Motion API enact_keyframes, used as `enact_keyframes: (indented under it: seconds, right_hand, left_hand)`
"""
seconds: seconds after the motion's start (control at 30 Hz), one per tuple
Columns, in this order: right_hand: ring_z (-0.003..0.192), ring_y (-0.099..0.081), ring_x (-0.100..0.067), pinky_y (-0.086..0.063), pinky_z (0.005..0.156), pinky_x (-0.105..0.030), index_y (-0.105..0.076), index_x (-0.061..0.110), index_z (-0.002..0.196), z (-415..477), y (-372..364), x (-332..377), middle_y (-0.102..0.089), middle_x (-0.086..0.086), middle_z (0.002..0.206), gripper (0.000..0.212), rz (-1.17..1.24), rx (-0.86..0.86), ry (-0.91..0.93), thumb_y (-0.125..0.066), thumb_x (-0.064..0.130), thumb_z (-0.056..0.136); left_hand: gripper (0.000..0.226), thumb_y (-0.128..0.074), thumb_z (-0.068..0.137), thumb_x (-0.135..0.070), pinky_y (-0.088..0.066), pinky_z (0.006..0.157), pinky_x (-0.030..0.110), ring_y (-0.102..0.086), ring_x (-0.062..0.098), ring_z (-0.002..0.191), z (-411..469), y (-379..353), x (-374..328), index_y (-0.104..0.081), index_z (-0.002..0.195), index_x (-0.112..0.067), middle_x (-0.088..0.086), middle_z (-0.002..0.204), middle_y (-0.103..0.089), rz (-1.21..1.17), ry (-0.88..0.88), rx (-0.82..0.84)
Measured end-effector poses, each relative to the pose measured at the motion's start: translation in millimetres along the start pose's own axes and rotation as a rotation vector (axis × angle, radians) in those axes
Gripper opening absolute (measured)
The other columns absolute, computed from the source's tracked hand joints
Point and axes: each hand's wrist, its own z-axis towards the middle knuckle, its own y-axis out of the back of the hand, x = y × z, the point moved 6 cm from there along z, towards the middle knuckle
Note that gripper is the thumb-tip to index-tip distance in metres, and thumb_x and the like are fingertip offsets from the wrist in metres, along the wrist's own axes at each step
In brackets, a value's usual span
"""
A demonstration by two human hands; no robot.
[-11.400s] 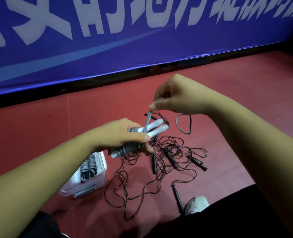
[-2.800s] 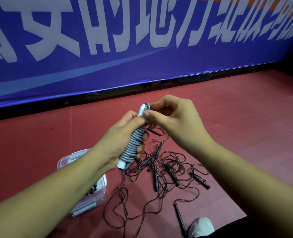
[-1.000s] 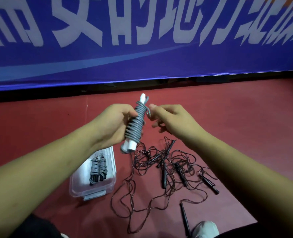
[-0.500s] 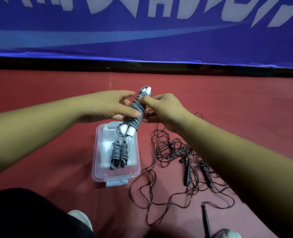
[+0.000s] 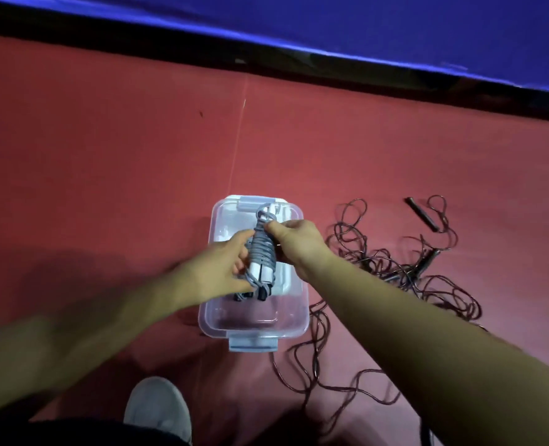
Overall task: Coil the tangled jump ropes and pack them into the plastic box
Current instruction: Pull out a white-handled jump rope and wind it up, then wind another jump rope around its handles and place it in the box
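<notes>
Red floor (image 5: 105, 156), with a blue banner (image 5: 363, 24) running along its far edge. A clear plastic box (image 5: 257, 329) is sitting open on the floor straight ahead. Both hands are holding one coiled grey jump rope (image 5: 261, 249) (white handles poking out at both ends) directly over the box. The left hand (image 5: 221, 268) is gripping the bundle's lower part, and the right hand (image 5: 295, 239) is pinching the upper wraps. A tangle of dark ropes (image 5: 395, 268) is lying just right of the box, with one black handle (image 5: 422, 214) at its far edge. A pale shoe (image 5: 157, 407) is showing near the bottom.
</notes>
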Motion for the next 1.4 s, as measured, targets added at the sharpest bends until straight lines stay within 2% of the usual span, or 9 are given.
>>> enact_keyframes:
  seconds: [0.17, 0.27, 0.43, 0.6, 0.7, 0.83, 0.97, 1.2, 1.4]
  right_hand:
    - [0.064, -0.058, -0.027, -0.055, 0.074, -0.045, -0.067, -0.002, 0.078, 39.0, -19.9, -38.3, -0.065, -0.019, 0.07, 0.032, -0.251, 0.028, 0.004, -0.07, 0.029, 0.087]
    - [0.077, -0.054, -0.021, -0.045, 0.073, -0.033, -0.057, 0.01, 0.091, 54.0, -25.3, -45.1, -0.058, -0.006, 0.084, 0.019, -0.42, 0.041, 0.055, -0.06, 0.027, 0.098]
    - [0.078, -0.051, -0.023, -0.039, 0.071, -0.029, -0.056, 0.009, 0.092, 67.1, -30.5, -52.7, -0.055, -0.003, 0.077, 0.005, -0.516, 0.106, 0.098, -0.057, 0.012, 0.096]
    - [0.069, -0.041, -0.024, -0.032, 0.054, -0.026, -0.046, 0.014, 0.059, 67.0, -37.9, -57.5, -0.046, -0.003, 0.06, 0.03, -0.708, 0.154, 0.151, -0.051, -0.007, 0.079]
    - [0.077, -0.046, -0.026, -0.034, 0.06, -0.026, -0.049, 0.011, 0.07, 59.9, -44.7, -53.9, -0.062, -0.011, 0.079, 0.022, -0.816, 0.207, 0.156, -0.048, -0.007, 0.082]
    - [0.087, -0.054, -0.033, -0.033, 0.066, -0.027, -0.055, 0.007, 0.079, 48.7, -34.2, -25.3, -0.061, -0.019, 0.092, 0.012, -0.853, 0.175, 0.245, -0.048, -0.002, 0.084]
    - [0.116, -0.061, -0.029, -0.045, 0.095, -0.029, -0.062, 0.005, 0.127, 28.8, 14.3, 25.7, -0.066, -0.013, 0.126, 0.036, -0.8, 0.076, 0.414, -0.056, 0.011, 0.092]
    - [0.09, -0.061, -0.031, -0.042, 0.073, -0.03, -0.068, 0.002, 0.102, 0.0, 137.3, 31.2, -0.066, -0.013, 0.092, 0.021, -0.823, -0.186, 0.3, -0.057, 0.014, 0.088]
    - [0.102, -0.064, -0.031, -0.054, 0.084, -0.039, -0.062, 0.004, 0.12, -24.8, 200.0, -15.7, -0.067, -0.014, 0.114, 0.041, -0.839, -0.209, 0.157, -0.069, 0.016, 0.081]
  left_hand:
    - [0.069, -0.086, 0.069, -0.024, -0.054, 0.073, 0.037, -0.065, 0.015, 0.076, 19.1, -19.2, 38.2, -0.051, 0.127, -0.011, 0.0, 0.089, -0.067, 0.099, 0.067, 0.012]
    - [0.056, -0.08, 0.072, -0.023, -0.051, 0.073, 0.033, -0.063, 0.022, 0.085, 33.0, -29.4, 48.3, -0.051, 0.117, -0.007, 0.004, 0.094, -0.064, 0.228, 0.1, 0.012]
    - [0.047, -0.072, 0.077, -0.012, -0.053, 0.084, 0.042, -0.061, 0.034, 0.095, 52.5, -41.1, 66.2, -0.049, 0.118, -0.006, 0.013, 0.109, -0.047, 0.47, 0.185, 0.054]
    - [0.045, -0.064, 0.085, -0.008, -0.042, 0.097, 0.035, -0.051, 0.029, 0.114, 60.6, -50.8, 65.7, -0.049, 0.127, -0.003, 0.013, 0.122, -0.052, 1.004, 0.153, 0.15]
    - [0.037, -0.066, 0.085, -0.018, -0.029, 0.106, 0.037, -0.047, 0.027, 0.117, 60.1, -51.9, 68.2, -0.06, 0.121, -0.011, 0.008, 0.12, -0.057, 1.173, 0.147, 0.261]
    - [0.034, -0.064, 0.089, -0.033, -0.038, 0.102, 0.036, -0.048, 0.026, 0.115, 59.7, -29.8, 55.2, -0.06, 0.115, -0.011, 0.006, 0.115, -0.057, 0.991, 0.075, 0.275]
    - [0.027, -0.058, 0.09, -0.032, -0.052, 0.085, 0.041, -0.06, 0.031, 0.1, 67.8, 11.4, 30.6, -0.063, 0.103, -0.009, 0.011, 0.102, -0.061, 0.792, 0.071, 0.145]
    - [0.029, -0.054, 0.086, -0.028, -0.055, 0.081, 0.041, -0.064, 0.034, 0.095, 104.5, 5.4, -91.7, -0.068, 0.101, -0.008, 0.014, 0.099, -0.07, 0.9, -0.096, 0.192]
    - [0.028, -0.054, 0.092, -0.028, -0.054, 0.082, 0.038, -0.062, 0.032, 0.096, 125.1, -52.8, -165.5, -0.067, 0.104, -0.007, 0.012, 0.099, -0.069, 0.959, -0.145, 0.325]
